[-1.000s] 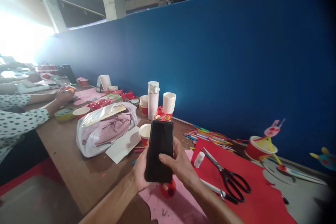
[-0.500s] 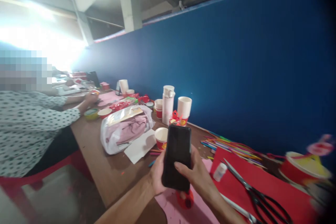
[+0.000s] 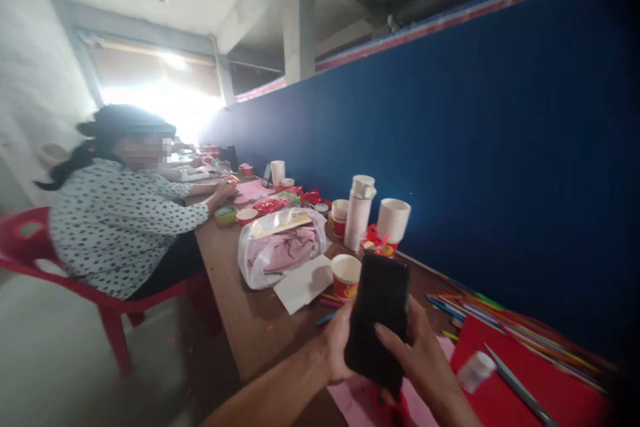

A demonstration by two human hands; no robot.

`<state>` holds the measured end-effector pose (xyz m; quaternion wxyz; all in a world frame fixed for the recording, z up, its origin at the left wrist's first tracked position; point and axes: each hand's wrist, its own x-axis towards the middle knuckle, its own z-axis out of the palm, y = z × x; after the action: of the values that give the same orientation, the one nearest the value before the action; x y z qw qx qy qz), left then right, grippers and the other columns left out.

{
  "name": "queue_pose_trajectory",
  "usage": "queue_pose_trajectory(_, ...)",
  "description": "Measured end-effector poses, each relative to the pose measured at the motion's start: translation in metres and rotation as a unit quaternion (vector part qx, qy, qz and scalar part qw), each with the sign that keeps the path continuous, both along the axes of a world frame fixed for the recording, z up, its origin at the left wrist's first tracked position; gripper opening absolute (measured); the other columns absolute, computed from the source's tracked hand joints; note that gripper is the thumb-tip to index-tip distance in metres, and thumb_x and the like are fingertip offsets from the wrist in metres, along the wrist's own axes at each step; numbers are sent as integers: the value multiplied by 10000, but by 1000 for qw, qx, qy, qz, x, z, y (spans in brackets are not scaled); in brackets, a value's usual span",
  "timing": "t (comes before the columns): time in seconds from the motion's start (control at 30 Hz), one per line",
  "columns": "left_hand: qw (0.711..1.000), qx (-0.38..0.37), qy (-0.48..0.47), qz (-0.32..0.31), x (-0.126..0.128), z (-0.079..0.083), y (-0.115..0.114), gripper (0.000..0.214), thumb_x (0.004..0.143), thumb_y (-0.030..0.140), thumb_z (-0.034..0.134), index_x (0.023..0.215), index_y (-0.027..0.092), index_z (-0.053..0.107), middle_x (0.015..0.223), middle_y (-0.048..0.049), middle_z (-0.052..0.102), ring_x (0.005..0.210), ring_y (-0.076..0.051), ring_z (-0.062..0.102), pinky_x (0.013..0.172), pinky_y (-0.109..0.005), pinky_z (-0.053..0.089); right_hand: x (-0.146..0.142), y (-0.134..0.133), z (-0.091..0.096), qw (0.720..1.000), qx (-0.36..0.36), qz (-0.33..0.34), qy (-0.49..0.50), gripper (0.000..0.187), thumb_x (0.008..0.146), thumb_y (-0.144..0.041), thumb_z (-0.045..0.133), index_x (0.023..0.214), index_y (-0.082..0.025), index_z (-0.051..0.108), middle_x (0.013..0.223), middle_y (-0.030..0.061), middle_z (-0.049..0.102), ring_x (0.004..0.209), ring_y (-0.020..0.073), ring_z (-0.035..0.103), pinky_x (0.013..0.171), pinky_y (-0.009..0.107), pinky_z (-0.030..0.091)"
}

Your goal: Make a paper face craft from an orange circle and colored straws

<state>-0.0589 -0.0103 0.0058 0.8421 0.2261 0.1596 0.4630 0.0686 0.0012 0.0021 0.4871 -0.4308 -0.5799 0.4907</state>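
A black smartphone [image 3: 377,320] with a dark screen is held upright above the table between both hands. My left hand [image 3: 340,343] grips its left side, fingers hidden behind it. My right hand [image 3: 420,347] wraps its right edge, the thumb lying across the lower screen. Beneath the phone lies pink paper [image 3: 350,400] with a red piece on it, partly covered. Just beyond the phone stands a red and white paper cup [image 3: 346,273]. To the right, a small white-capped bottle [image 3: 477,370] and scissors [image 3: 517,383] rest on red paper [image 3: 560,387].
Colourful sticks [image 3: 520,327] lie along the blue wall [image 3: 475,133]. A pink bottle [image 3: 359,213] and tall paper cups [image 3: 393,220] stand farther back. A plastic bag [image 3: 283,247] with pink contents sits left of the white paper [image 3: 303,283]. Another person [image 3: 125,220] sits on a red chair [image 3: 30,247].
The view has swung left, so the scene sits farther right and the seated person and chair show more fully. Both hands still hold the phone, the right thumb on its screen.
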Motion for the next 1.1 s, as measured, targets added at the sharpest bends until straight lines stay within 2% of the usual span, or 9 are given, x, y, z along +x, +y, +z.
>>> queue_pose_trajectory(0.13,999,-49,-2,5,-4,1,-3,526,851,489,432,1136,78,592,940,-174,684,814,-291,659,762,-434,499,3,0,4,997,36,48,42,749,661,-376,719,1301,-217,363,1281,104,512,1164,274,491,936,407,419)
queue_pose_trajectory(0.27,998,-49,35,-19,-9,-2,0,532,861,505,405,1123,81,590,836,-167,695,647,-310,669,516,-437,531,4,2,7,996,-8,56,72,743,692,-312,696,1326,-234,315,1261,88,526,1124,261,517,876,393,452)
queue_pose_trajectory(0.33,998,-44,40,-23,-10,-3,1,530,869,503,386,1135,88,582,806,-162,697,602,-309,666,458,-438,527,4,0,9,995,-15,58,77,710,713,-297,673,1323,-235,315,1245,85,535,1109,257,523,857,388,459)
queue_pose_trajectory(0.6,999,-34,35,-16,-10,-6,2,503,889,454,371,1179,89,560,873,-184,696,639,-331,676,473,-465,536,5,0,11,999,6,39,25,622,728,-245,645,1280,-241,358,1221,58,533,1104,234,508,904,384,422)
queue_pose_trajectory(0.73,998,-40,42,-33,-11,-6,3,514,882,476,374,1184,100,549,855,-178,700,649,-345,676,464,-480,536,7,4,10,998,22,39,43,637,738,-301,651,1298,-243,353,1267,74,505,1107,243,510,895,389,425)
queue_pose_trajectory(0.87,997,-41,41,-50,-9,-8,4,534,878,495,364,1171,89,551,816,-181,700,625,-347,673,450,-484,531,7,5,6,998,25,36,41,634,741,-280,647,1301,-239,353,1250,72,524,1102,238,516,894,386,429)
queue_pose_trajectory(1.1,996,-67,43,-27,-9,-7,4,520,870,488,391,1162,92,561,844,-195,696,633,-355,669,461,-509,523,4,6,2,998,33,33,34,625,735,-271,649,1290,-245,363,1256,60,519,1107,229,516,907,383,433)
